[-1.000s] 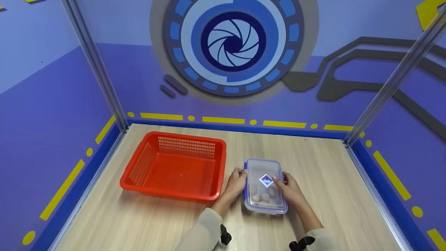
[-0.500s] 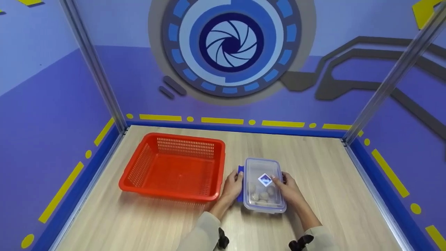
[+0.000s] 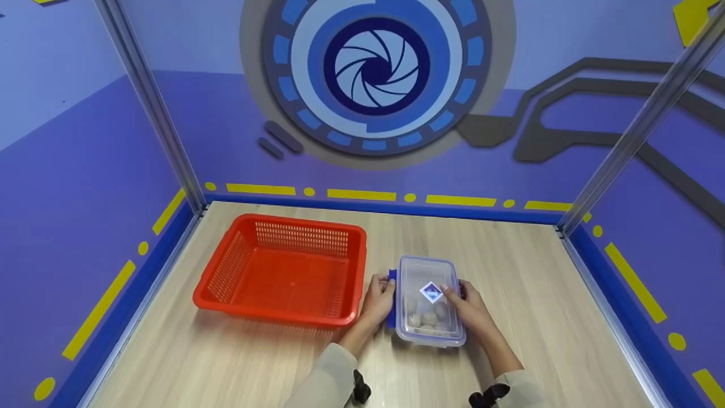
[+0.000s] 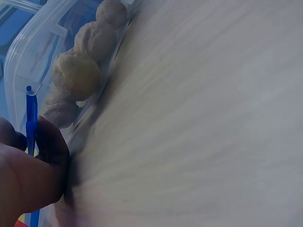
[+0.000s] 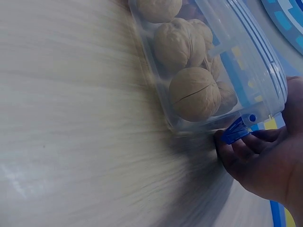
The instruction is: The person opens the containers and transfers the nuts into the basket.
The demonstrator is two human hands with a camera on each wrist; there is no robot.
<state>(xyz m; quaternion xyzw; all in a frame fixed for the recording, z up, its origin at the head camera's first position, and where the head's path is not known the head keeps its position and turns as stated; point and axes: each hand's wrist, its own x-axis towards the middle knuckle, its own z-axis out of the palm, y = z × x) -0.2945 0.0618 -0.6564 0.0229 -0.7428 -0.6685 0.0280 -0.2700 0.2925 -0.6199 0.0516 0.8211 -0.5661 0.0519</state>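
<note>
A clear plastic food storage container (image 3: 419,269) with a blue-edged lid lies on the table, several walnuts (image 5: 194,94) inside its near end. A white diamond label (image 3: 431,292) is on the lid. Along its left side a blue latch (image 4: 31,113) stands out from the lid edge, pinched between thumb and fingers of my left hand (image 3: 377,303). My right hand (image 3: 474,310) grips the right side, thumb on top of the lid beside the label. In the right wrist view its fingers curl under at another blue latch (image 5: 236,130), which sticks outward.
Left of the container stands a red plastic basket (image 3: 291,275) with slotted walls, close by my left forearm. Purple panels (image 3: 351,164) and metal posts (image 3: 153,102) bound the wooden table (image 3: 521,272) at the back and sides.
The left latch has swung outward, away from the lid's edge, and my left hand has moved slightly left with it. My right hand keeps its grip on the container.
</note>
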